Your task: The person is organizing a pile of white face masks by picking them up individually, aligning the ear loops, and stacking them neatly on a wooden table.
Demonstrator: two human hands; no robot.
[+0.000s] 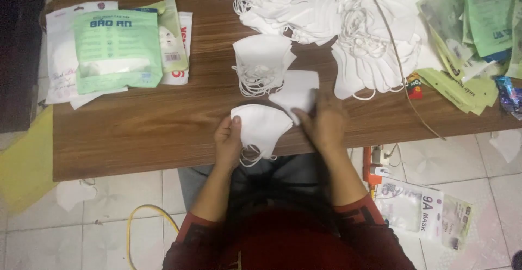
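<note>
Fingers of left hand [227, 139] curl around edge of a white face mask [262, 128], gripping it at near edge of wooden table [147, 128]. Right hand [325, 122], blurred, rests on second mask [296, 90] just beyond; grip unclear. Small mask stack [261, 63] farther back.

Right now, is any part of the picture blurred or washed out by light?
Head view: the right hand is smeared by motion blur, the left hand is sharper; the white mask and the mask piles are overexposed, with few folds visible; the upper left corner is dark.
</note>
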